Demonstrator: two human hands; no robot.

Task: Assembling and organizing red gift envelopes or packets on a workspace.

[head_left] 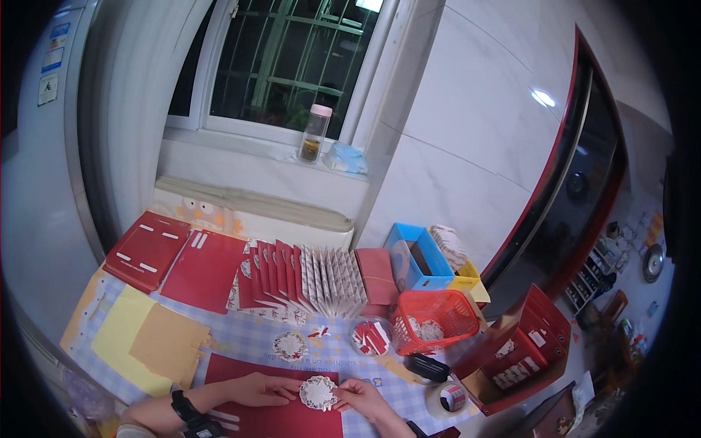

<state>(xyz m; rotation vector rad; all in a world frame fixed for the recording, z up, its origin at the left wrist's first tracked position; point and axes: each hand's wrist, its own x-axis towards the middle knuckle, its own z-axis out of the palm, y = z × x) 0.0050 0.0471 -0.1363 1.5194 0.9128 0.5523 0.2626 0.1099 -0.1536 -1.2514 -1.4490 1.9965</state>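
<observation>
A round white paper cutout with a lacy patterned edge [318,393] lies over a dark red sheet [270,423] in front of me. My right hand [359,398] pinches its right edge between thumb and fingers. From the left, my left hand [266,389] rests on the red sheet with fingers stretched out, its fingertips at the cutout's left edge. Just beyond, a pile of similar lacy cutouts [290,346] sits on the blue checked tablecloth [255,337]. Small red and white strips [319,332] lie beside that pile.
Folded red and patterned paper bags [332,281] stand in a row behind. To their right are a red basket [438,314], a blue bin [420,255] and a bowl of red strips [372,338]. Tape rolls [453,398] and an open red box [522,350] sit right; yellow paper [131,328] left.
</observation>
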